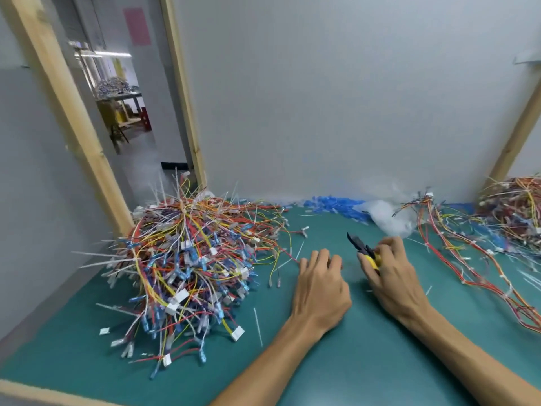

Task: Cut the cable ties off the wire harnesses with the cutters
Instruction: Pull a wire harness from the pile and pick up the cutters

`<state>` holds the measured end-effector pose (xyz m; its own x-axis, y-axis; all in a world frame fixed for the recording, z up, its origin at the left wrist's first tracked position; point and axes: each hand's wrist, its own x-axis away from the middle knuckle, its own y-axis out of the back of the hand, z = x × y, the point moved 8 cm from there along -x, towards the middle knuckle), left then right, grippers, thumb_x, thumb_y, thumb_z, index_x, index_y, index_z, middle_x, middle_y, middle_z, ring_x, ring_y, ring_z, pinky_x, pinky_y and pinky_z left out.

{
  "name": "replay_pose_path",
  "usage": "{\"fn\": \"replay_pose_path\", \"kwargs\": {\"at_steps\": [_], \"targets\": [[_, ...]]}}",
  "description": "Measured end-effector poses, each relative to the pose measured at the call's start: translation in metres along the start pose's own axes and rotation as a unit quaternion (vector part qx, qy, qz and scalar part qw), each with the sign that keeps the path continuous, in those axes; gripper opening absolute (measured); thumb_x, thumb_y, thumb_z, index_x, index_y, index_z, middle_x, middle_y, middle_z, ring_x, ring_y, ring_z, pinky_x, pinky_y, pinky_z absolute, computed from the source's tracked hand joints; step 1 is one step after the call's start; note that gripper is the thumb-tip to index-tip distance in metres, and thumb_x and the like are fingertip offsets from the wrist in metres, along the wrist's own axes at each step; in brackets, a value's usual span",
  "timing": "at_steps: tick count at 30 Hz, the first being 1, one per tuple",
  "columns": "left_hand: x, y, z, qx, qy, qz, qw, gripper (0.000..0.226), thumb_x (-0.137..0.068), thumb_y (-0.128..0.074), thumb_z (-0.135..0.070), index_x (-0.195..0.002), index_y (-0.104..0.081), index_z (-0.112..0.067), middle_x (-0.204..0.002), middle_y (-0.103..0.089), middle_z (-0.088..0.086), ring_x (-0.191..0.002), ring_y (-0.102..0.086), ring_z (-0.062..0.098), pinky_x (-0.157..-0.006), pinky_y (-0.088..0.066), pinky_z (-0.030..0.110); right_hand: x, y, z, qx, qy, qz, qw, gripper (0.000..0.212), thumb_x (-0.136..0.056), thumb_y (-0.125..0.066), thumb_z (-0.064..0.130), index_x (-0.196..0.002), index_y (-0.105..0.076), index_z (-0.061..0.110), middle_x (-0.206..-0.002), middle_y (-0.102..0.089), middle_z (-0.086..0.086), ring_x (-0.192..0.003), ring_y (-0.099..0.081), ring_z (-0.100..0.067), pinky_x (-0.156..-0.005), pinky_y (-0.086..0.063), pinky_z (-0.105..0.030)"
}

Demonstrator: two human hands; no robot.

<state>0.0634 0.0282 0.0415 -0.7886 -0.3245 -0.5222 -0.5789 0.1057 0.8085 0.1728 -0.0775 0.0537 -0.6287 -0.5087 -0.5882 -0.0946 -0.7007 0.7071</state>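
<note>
A tall pile of wire harnesses (190, 265) with white cable ties sticking out fills the left of the green mat (351, 361). My right hand (392, 276) grips yellow-handled cutters (364, 249), whose dark jaws point up and to the left. My left hand (319, 285) rests on the mat just left of the cutters, fingers loosely curled and holding nothing that I can see. A loose harness (468, 259) trails along the right side of the mat. Another heap of harnesses (515, 212) sits at the far right.
Cut white tie pieces (257, 326) lie scattered on the mat. Blue connector covers (333, 206) and a clear plastic bag (389, 215) lie along the grey back wall. Wooden posts frame the booth, with an opening at the back left.
</note>
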Motion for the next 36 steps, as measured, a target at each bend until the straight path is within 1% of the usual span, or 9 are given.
{"fn": "replay_pose_path", "kwargs": {"at_steps": [5,9,15,21,24,26,29,32,36], "targets": [[0.005,0.001,0.002,0.056,-0.01,-0.028,0.998,0.019,-0.083,-0.052,-0.018,-0.101,-0.058,-0.021,-0.101,-0.053,-0.002,-0.098,-0.051,0.023,-0.085,-0.04,0.039,-0.015,-0.01,-0.015,-0.112,0.007,-0.032,0.993,0.022,-0.103,-0.065,0.029,-0.097,-0.061,0.008,-0.1,-0.057,-0.006,-0.076,-0.059,-0.027,-0.073,-0.037,-0.03],[0.002,0.004,0.006,0.072,0.015,-0.027,0.997,0.021,-0.084,-0.054,-0.013,-0.103,-0.061,-0.019,-0.098,-0.059,-0.001,-0.095,-0.056,0.022,-0.084,-0.043,0.039,-0.007,-0.009,-0.026,-0.226,-0.077,-0.026,0.971,0.019,-0.104,-0.057,0.039,-0.094,-0.059,0.023,-0.075,-0.069,0.004,-0.069,-0.069,-0.008,-0.068,-0.047,-0.02],[0.001,0.016,0.02,0.099,0.089,0.019,0.991,0.028,-0.087,-0.053,-0.011,-0.112,-0.06,-0.019,-0.098,-0.067,0.001,-0.093,-0.062,0.027,-0.081,-0.048,0.043,-0.007,-0.009,-0.034,-0.3,-0.159,-0.025,0.94,0.021,-0.104,-0.061,0.033,-0.09,-0.062,0.017,-0.068,-0.072,-0.002,-0.056,-0.071,-0.006,-0.062,-0.052,-0.019],[-0.025,0.113,0.031,0.009,0.06,-0.041,0.997,0.017,-0.09,-0.054,-0.019,-0.103,-0.064,-0.024,-0.095,-0.072,-0.008,-0.086,-0.066,0.021,-0.074,-0.055,0.037,-0.003,-0.01,-0.027,-0.295,-0.155,0.03,0.942,0.022,-0.094,-0.076,0.031,-0.094,-0.057,0.022,-0.064,-0.066,-0.013,-0.047,-0.068,-0.018,-0.047,-0.049,-0.019],[-0.043,0.181,0.053,-0.012,0.089,-0.08,0.993,0.018,-0.086,-0.054,-0.024,-0.093,-0.07,-0.025,-0.074,-0.071,-0.01,-0.072,-0.066,0.017,-0.068,-0.056,0.034,-0.003,-0.014,-0.023,-0.253,-0.13,0.056,0.957,0.023,-0.091,-0.077,0.019,-0.094,-0.055,0.025,-0.072,-0.066,-0.007,-0.053,-0.067,-0.025,-0.058,-0.053,-0.035],[-0.056,0.221,0.079,-0.012,0.129,-0.103,0.986,0.019,-0.084,-0.053,-0.028,-0.088,-0.072,-0.026,-0.069,-0.068,-0.012,-0.071,-0.066,0.016,-0.068,-0.055,0.032,-0.004,-0.016,-0.02,-0.243,-0.116,0.063,0.961,0.024,-0.089,-0.077,0.015,-0.094,-0.056,0.024,-0.078,-0.067,-0.002,-0.051,-0.064,-0.018,-0.057,-0.052,-0.034],[-0.07,0.266,0.129,-0.196,0.197,-0.127,0.952,0.017,-0.086,-0.056,-0.033,-0.087,-0.07,-0.024,-0.081,-0.067,-0.002,-0.079,-0.062,0.025,-0.074,-0.045,0.037,-0.004,-0.018,-0.021,-0.244,-0.118,0.063,0.96,0.026,-0.087,-0.079,0.014,-0.093,-0.056,0.024,-0.08,-0.067,-0.001,-0.052,-0.064,-0.011,-0.052,-0.05,-0.031],[-0.067,0.269,0.185,-0.378,0.31,0.021,0.872,0.025,-0.087,-0.059,-0.04,-0.078,-0.056,-0.016,-0.084,-0.059,0.003,-0.079,-0.054,0.029,-0.075,-0.037,0.041,-0.005,-0.021,-0.026,-0.257,-0.139,0.076,0.953,0.026,-0.086,-0.08,0.016,-0.093,-0.056,0.024,-0.077,-0.067,-0.005,-0.05,-0.066,-0.013,-0.05,-0.053,-0.039],[-0.054,0.241,0.224,-0.285,0.374,0.165,0.867,0.025,-0.089,-0.059,-0.031,-0.078,-0.055,-0.009,-0.1,-0.066,0.011,-0.092,-0.066,0.034,-0.092,-0.053,0.049,-0.006,-0.019,-0.028,-0.278,-0.148,0.074,0.946,0.026,-0.085,-0.082,0.013,-0.09,-0.058,0.023,-0.076,-0.065,-0.01,-0.045,-0.061,-0.021,-0.054,-0.059,-0.046]]}}
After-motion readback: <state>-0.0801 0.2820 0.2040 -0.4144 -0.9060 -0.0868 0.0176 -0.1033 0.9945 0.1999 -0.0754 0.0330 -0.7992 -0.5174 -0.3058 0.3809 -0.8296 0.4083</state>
